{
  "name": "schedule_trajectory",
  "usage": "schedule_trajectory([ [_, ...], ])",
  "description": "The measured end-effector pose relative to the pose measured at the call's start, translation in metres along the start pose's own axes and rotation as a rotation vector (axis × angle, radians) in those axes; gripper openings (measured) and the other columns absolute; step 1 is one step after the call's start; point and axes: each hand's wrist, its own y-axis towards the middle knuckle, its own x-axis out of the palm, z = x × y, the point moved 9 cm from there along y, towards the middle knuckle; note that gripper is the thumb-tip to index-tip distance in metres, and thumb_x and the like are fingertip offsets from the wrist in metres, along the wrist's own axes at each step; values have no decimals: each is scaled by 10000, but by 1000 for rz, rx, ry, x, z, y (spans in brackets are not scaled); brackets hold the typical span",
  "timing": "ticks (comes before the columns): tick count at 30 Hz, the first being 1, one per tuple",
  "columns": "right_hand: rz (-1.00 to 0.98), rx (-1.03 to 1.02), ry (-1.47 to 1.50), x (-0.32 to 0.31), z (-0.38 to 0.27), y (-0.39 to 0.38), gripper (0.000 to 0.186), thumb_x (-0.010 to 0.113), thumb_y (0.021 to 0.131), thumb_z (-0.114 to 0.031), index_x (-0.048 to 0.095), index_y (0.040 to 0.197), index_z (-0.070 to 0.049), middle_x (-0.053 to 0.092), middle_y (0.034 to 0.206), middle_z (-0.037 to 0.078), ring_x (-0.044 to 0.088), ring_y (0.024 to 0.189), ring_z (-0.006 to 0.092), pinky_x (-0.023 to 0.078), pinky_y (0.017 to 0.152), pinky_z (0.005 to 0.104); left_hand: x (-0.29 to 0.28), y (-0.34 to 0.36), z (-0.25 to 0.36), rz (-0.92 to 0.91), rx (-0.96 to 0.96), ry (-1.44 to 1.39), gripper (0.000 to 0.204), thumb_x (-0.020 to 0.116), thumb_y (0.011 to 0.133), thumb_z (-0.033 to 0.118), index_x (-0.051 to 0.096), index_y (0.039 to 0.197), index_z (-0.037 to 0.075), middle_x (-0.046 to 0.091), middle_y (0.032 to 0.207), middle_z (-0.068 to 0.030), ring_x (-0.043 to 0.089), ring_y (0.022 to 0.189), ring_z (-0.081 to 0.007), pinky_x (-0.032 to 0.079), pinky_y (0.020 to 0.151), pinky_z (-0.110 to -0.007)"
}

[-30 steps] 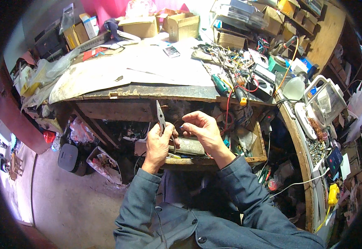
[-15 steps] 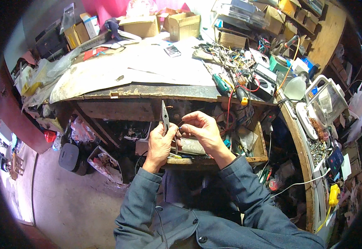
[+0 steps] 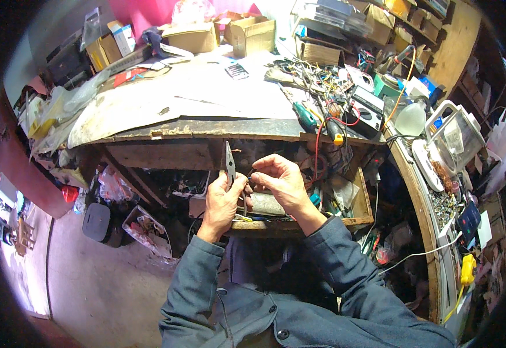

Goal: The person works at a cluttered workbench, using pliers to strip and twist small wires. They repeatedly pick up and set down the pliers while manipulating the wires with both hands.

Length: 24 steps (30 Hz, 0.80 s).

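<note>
My left hand [image 3: 220, 204] is wrapped round a pair of long-nose pliers [image 3: 229, 161], with the jaws pointing up and away from me. A bare copper wire end [image 3: 236, 151] shows beside the jaws. Close by on the right, my right hand [image 3: 282, 182] pinches a thin dark wire [image 3: 251, 173] between thumb and forefinger; its exact run between the hands is hard to make out. Both hands hover over an open wooden drawer [image 3: 354, 221]. In it, below my fingers, lies a pale cylindrical thing [image 3: 265, 205], partly hidden.
Beyond the drawer stands a workbench covered with white sheets [image 3: 206, 104]. A tangle of wires [image 3: 311, 78], a green-handled tool [image 3: 306, 116] and a black-and-silver device [image 3: 369, 110] crowd its right side. A clear jug [image 3: 456, 145] stands further right. Cardboard boxes [image 3: 253, 36] line the back.
The view has shifted slightly. My hands keep nearly the same pose, with the pliers still in my left hand and the right fingers still pinched.
</note>
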Motion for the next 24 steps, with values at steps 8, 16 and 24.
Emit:
schedule_trajectory([
  [8, 11, -5, -36, 0, -3, -1, 220, 761, 927, -48, 653, 1117, -24, 707, 934, 24, 646, 798, 74, 547, 704, 244, -1, 0, -3, -5, -2, 16, 170, 612, 1054, 223, 625, 1030, 55, 670, 828, -28, 650, 644, -109, 533, 588, -254],
  [16, 0, -5, -79, 2, -4, -1, 224, 756, 914, -26, 656, 1114, -19, 709, 960, 25, 662, 850, 81, 555, 762, 246, -3, 0, -4, -2, -4, 1, 127, 618, 1047, 175, 624, 1035, 49, 668, 830, -31, 650, 652, -104, 539, 595, -249],
  [24, -47, -11, -49, 5, -2, -1, 249, 759, 912, 9, 658, 1138, -19, 720, 1014, 45, 695, 908, 101, 579, 825, 255, -5, 0, 2, 15, 84, 51, 69, 645, 1023, 109, 609, 1010, 51, 660, 805, -16, 672, 661, -103, 548, 602, -249],
])
